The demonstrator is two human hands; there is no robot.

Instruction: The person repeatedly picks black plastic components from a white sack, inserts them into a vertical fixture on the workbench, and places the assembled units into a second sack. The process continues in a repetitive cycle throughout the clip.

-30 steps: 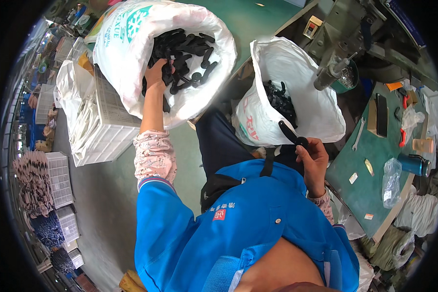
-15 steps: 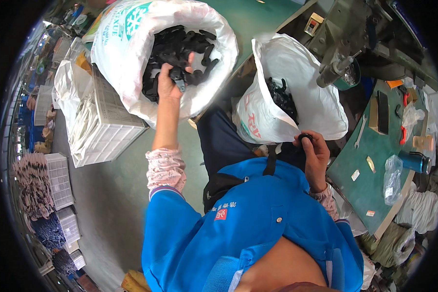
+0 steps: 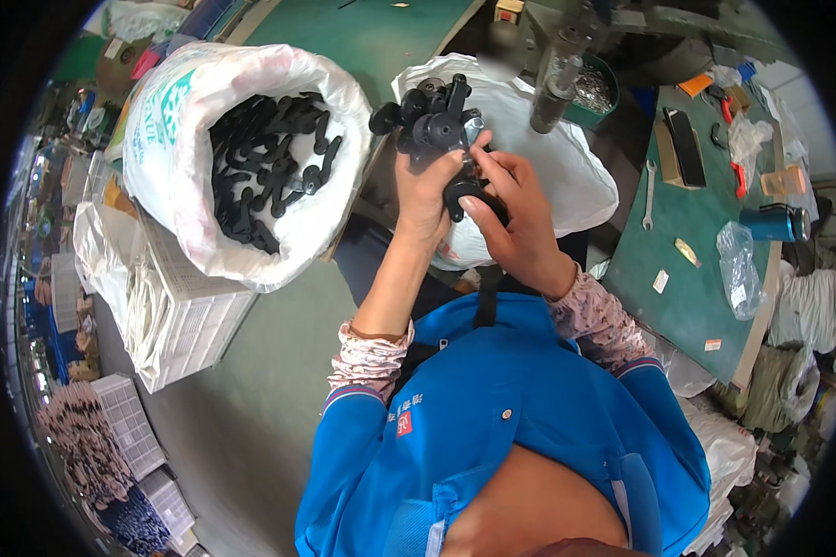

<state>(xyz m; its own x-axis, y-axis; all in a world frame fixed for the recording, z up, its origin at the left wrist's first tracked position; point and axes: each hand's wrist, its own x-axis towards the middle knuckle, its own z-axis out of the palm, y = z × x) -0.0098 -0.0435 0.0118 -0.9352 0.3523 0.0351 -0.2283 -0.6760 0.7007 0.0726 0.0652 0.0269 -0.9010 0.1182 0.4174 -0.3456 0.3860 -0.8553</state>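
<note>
My left hand (image 3: 424, 200) is closed round a bunch of black plastic parts (image 3: 429, 125) with round ends, with a shiny metal bit among them. The bunch is held up over the right-hand white sack (image 3: 567, 190). My right hand (image 3: 527, 223) touches the bunch from the right. Its thumb and fingers pinch a black part with a round disc (image 3: 467, 197). To the left, a large white sack (image 3: 158, 167) gapes wide, with many loose black lever-shaped pieces (image 3: 260, 167) inside. Both hands and the bunch hide much of the right sack's inside.
A white plastic crate (image 3: 204, 325) stands left of my legs. At the right, a green table (image 3: 659, 265) bears a wrench (image 3: 649, 195), a phone (image 3: 684, 139) and a blue cup (image 3: 776, 223). A metal machine post (image 3: 555, 93) rises behind the right sack.
My left hand has come out of the left sack and moved right with a bunch of black parts. My right hand has risen from the right sack's rim to meet it.
</note>
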